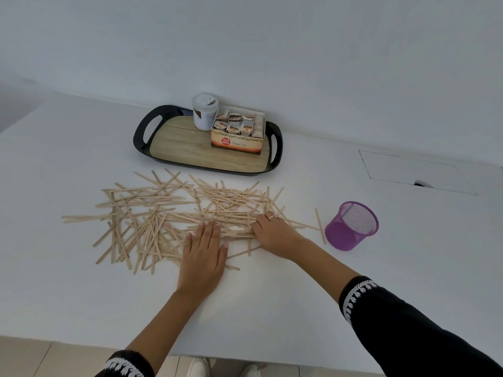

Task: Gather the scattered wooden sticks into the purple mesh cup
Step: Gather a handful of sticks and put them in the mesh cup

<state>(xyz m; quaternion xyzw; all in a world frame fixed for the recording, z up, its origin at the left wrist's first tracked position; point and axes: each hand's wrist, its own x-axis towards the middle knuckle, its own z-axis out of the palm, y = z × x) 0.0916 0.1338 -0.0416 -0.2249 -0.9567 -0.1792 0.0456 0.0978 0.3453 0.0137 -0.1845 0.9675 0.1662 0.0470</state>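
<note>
Several thin wooden sticks [152, 213] lie scattered in a wide heap across the white table. The purple mesh cup [351, 225] stands upright to the right of the heap, and I see no sticks in it. My left hand [202, 254] rests flat, palm down, fingers together, on the near middle of the heap. My right hand [273, 234] lies on the heap's right end, its fingers curled over a bundle of sticks between the two hands. Whether the sticks are gripped or only pushed is unclear.
A black tray [141, 137] with a wood-look base stands behind the sticks, holding a white jar [204, 111] and a box of tea bags [238, 133]. A flat hatch panel [413, 172] is set in the table at the right. The table's near edge [81, 340] runs below my arms.
</note>
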